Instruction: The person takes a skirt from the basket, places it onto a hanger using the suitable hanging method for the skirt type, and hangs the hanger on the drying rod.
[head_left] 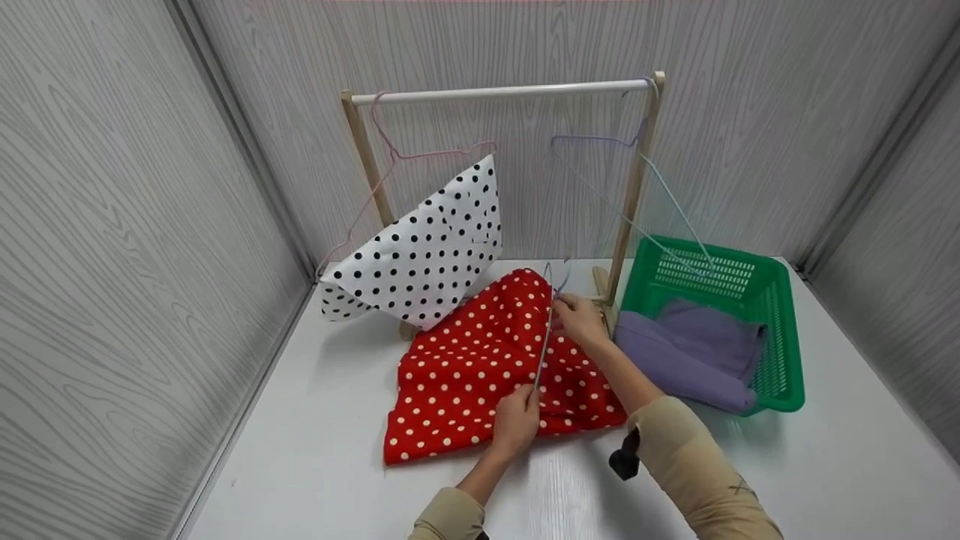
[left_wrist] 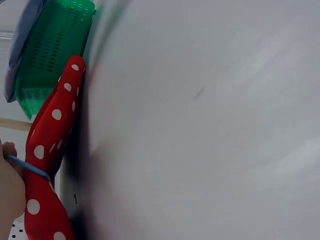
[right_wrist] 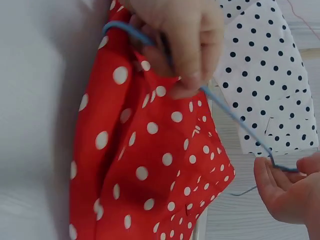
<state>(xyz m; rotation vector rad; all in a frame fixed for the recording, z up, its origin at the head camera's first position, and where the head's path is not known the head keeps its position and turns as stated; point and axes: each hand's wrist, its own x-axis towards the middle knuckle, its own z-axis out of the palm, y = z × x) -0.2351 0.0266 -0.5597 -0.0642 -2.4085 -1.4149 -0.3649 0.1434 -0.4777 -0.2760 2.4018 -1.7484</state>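
My left hand (head_left: 516,420) grips one end of a thin blue clothes hanger (right_wrist: 235,118). Near the hook, my right hand (head_left: 579,319) holds the same hanger, fingers bent around the wire in the right wrist view (right_wrist: 287,190). A red cloth with white dots (head_left: 480,375) lies spread and rumpled on the table beneath both hands. At the left hand's end, the wire loops over a gathered fold of this cloth. In the left wrist view, the left hand (left_wrist: 10,190) is partly cut off at the frame edge, beside the red fold.
Behind the cloth stands a rack with a white rod (head_left: 502,91). A white cloth with black dots (head_left: 420,255) hangs there on a pink hanger (head_left: 435,154). Pale hangers (head_left: 596,138) hang at the rod's right end. A green basket (head_left: 791,337) on the right holds purple cloth (head_left: 682,352).
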